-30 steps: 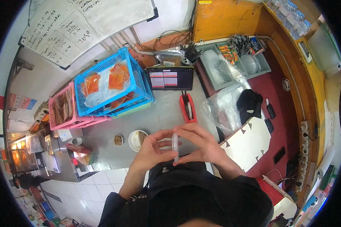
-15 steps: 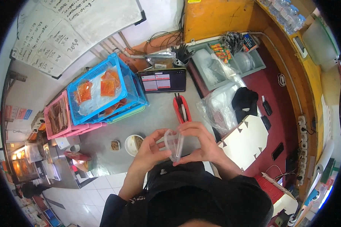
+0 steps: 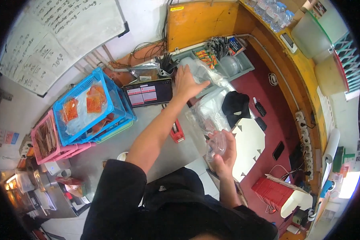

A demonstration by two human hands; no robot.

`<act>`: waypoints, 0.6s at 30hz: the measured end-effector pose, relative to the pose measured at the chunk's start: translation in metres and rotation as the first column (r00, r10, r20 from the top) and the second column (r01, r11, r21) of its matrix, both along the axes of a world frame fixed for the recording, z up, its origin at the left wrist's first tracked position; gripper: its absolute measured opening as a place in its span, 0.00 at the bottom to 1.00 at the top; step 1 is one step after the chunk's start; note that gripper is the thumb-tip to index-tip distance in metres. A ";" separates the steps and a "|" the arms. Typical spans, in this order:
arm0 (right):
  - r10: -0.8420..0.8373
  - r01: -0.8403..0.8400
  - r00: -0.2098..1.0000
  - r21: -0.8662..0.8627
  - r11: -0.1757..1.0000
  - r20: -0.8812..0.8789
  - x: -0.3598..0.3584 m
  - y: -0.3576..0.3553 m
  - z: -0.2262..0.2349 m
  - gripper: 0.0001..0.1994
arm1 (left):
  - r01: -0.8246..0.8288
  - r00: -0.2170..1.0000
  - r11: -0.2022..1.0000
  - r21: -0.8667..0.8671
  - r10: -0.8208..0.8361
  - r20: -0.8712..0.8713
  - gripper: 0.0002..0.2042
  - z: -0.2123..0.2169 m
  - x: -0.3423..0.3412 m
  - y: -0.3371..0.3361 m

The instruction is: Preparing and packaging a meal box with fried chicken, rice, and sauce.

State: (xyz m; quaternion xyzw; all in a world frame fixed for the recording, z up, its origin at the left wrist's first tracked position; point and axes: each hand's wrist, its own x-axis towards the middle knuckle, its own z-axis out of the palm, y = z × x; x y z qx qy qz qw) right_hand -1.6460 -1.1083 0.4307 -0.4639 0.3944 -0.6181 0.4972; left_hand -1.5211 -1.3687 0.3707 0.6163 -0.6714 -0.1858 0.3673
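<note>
My left hand [image 3: 186, 82] is stretched out to the grey divided bin [image 3: 244, 71], its thumb spread away from the fingers. The fingertips are over the clear plastic pieces [image 3: 187, 62] in the bin's left part; whether they touch them I cannot tell. My right hand [image 3: 227, 154] is closed around a small clear plastic container [image 3: 216, 147], held upright in front of the cream cardboard. Below my left forearm, a red stapler-like tool [image 3: 177, 132] lies on the metal table [image 3: 156, 120]. The rim of a white bowl [image 3: 123, 156] shows beside my left arm.
Blue baskets [image 3: 62, 120] with orange packets and a pink basket [image 3: 37, 150] stand at the left. A tablet [image 3: 148, 93] leans behind the table, beside a cup of black utensils [image 3: 165, 66]. Clear bags [image 3: 206, 108], a black cloth [image 3: 236, 104] and cream cardboard [image 3: 248, 146] lie at the right.
My left hand has let go of the clear container and moved up to the grey bin. My right hand has moved right, keeping the container. The view has shifted to the right.
</note>
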 end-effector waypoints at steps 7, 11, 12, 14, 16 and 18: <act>0.036 -0.017 0.999 0.578 0.816 -0.022 0.026 0.015 -0.036 0.17 | 0.473 0.618 0.795 0.380 0.009 -0.786 0.17 -0.032 0.083 0.234; 0.556 -0.419 0.831 0.685 0.597 0.023 0.081 0.022 -0.069 0.17 | 0.436 0.347 0.745 0.505 0.378 -0.858 0.14 -0.027 0.158 0.340; 0.578 -0.440 0.815 0.683 0.583 0.031 0.102 0.024 -0.079 0.17 | 0.377 0.426 0.729 0.572 0.411 -0.806 0.14 -0.032 0.186 0.359; 0.747 -0.496 0.593 0.595 0.633 -0.301 0.150 0.034 -0.090 0.28 | 0.301 0.491 0.720 0.626 0.445 -0.749 0.14 -0.036 0.229 0.392; 0.716 -0.574 0.493 0.434 0.694 -0.494 0.201 0.049 -0.093 0.34 | 0.095 0.323 0.719 0.688 0.632 -0.704 0.14 -0.038 0.263 0.418; 0.624 -0.655 0.408 0.262 0.709 -0.666 0.251 0.069 -0.101 0.39 | 0.067 0.266 0.739 0.671 0.635 -0.726 0.14 -0.049 0.294 0.449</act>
